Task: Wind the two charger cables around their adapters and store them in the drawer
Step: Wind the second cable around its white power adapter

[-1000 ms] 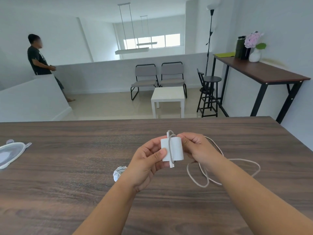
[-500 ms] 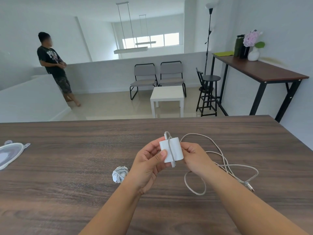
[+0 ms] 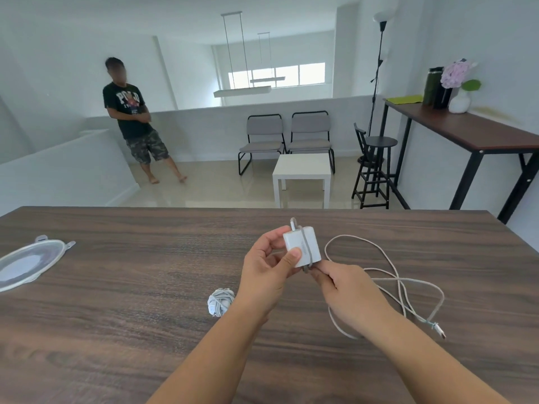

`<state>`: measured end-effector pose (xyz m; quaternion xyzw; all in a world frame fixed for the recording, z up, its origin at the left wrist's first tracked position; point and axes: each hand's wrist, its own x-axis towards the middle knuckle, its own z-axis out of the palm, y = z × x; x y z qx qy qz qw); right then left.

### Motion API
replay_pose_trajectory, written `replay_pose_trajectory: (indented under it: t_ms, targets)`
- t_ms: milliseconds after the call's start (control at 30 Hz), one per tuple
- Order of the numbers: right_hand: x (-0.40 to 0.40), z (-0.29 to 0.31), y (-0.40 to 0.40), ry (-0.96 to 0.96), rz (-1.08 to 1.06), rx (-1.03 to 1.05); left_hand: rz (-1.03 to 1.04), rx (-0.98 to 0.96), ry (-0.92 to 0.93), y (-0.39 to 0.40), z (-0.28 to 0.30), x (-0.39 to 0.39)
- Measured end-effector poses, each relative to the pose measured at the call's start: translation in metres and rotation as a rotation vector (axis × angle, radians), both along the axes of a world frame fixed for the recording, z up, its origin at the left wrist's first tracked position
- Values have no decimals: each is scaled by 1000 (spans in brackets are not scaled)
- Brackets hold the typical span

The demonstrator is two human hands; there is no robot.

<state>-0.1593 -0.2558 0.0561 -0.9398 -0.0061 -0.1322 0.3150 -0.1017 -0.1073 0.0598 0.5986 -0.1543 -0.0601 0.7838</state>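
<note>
- Left hand [image 3: 267,265] pinches the white adapter [image 3: 302,246]; its grey print is unreadable.
- Right hand [image 3: 347,290] pinches the cable [image 3: 388,282] at the adapter's base.
- Onlooker's shirt [image 3: 127,110] reads "POLO".

The left hand [image 3: 269,265] covers the near-left corner of the adapter [image 3: 302,246]. The wound charger [image 3: 220,301] is partly hidden behind the left wrist. The clear lid [image 3: 27,265] runs off the left edge. The adapter's grey print is unreadable.
</note>
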Motion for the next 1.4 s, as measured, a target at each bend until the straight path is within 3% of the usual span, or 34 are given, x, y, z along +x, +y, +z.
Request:
replay_pose_trajectory:
  t_ms: [267,500,667,800,900,1133,1267,1400]
  targets:
    - [-9,20,-1,77,26,-223,107,98,-22,3,-6,11]
    - [-15,50,-15,118,-12,-50,245,476,-323,19,-13,12]
    - [-4,73,-25,-3,13,-58,141,590,-387,31,-12,12]
    - [20,68,-34,-99,31,56,-42,502,-313,29,-2,5]
    - [29,60,-33,-97,75,213,-189,313,-186,28,1,-2]
    - [32,20,-8,28,131,645,-261,-69,24,27,3,-5]
    - [27,7,3,-3,57,485,-220,-279,171,13,5,-9]
    - [12,-7,13,18,53,134,-96,-432,262,5,12,-3]
